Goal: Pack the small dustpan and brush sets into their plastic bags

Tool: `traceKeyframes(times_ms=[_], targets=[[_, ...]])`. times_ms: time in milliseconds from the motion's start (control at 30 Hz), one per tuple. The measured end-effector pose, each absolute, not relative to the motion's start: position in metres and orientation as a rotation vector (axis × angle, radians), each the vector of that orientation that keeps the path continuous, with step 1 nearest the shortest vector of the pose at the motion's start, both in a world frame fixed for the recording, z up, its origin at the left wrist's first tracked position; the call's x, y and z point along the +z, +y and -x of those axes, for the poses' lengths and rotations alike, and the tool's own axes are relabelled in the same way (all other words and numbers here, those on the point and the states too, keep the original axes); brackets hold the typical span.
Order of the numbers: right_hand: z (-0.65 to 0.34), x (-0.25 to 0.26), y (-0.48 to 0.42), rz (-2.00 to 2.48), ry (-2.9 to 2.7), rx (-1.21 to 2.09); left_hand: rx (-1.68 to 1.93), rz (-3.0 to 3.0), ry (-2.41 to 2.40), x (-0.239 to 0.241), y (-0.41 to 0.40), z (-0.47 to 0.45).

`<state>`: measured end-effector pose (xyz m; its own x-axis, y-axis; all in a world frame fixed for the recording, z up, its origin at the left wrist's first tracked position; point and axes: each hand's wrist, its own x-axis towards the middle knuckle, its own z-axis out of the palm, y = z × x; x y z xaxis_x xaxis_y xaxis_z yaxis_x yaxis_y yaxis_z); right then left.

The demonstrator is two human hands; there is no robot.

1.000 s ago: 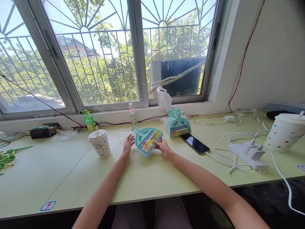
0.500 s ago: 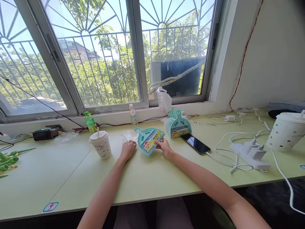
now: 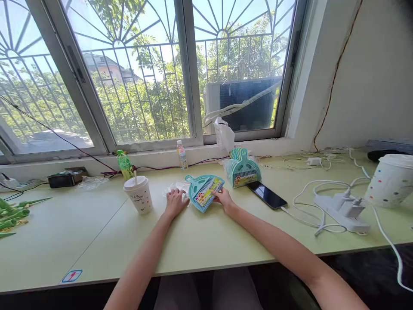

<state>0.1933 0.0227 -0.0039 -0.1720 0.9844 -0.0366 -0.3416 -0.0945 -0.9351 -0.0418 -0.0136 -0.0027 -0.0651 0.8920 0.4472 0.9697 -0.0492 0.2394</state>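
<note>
My right hand [image 3: 224,199] is closed on the lower right edge of a small turquoise dustpan [image 3: 195,189], which has a striped brush and a yellow printed label on its front. The dustpan leans with its handle loop toward the upper left. To its left, my left hand [image 3: 176,201] rests on the table with curled fingers on a crumpled clear plastic bag [image 3: 184,186]. Beyond my right hand stands a stack of matching dustpans [image 3: 244,168], packed closely, handles up.
A white paper cup with a straw [image 3: 138,196] stands left of my left hand. A black phone [image 3: 267,195] lies by the stack, its cable running to a white power strip [image 3: 342,213]. Two bottles, green [image 3: 124,164] and clear [image 3: 182,155], stand near the window wall.
My left hand's fingers have drawn in on the plastic bag, which has shifted slightly. The dustpan stays in my right hand, nearly unmoved. The view has turned slightly left.
</note>
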Motion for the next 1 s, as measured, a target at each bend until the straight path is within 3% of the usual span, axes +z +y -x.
traceKeyframes(times_ms=[233, 1000], targets=[[-0.195, -0.001, 0.022, 0.909, -1.014, 1.519, -0.45, 2.502, -1.89, -0.004, -0.011, 0.036], [-0.2, 0.001, 0.025, 0.953, -0.929, 1.516, -0.47, 2.16, -1.841, 0.003, -0.024, 0.026]])
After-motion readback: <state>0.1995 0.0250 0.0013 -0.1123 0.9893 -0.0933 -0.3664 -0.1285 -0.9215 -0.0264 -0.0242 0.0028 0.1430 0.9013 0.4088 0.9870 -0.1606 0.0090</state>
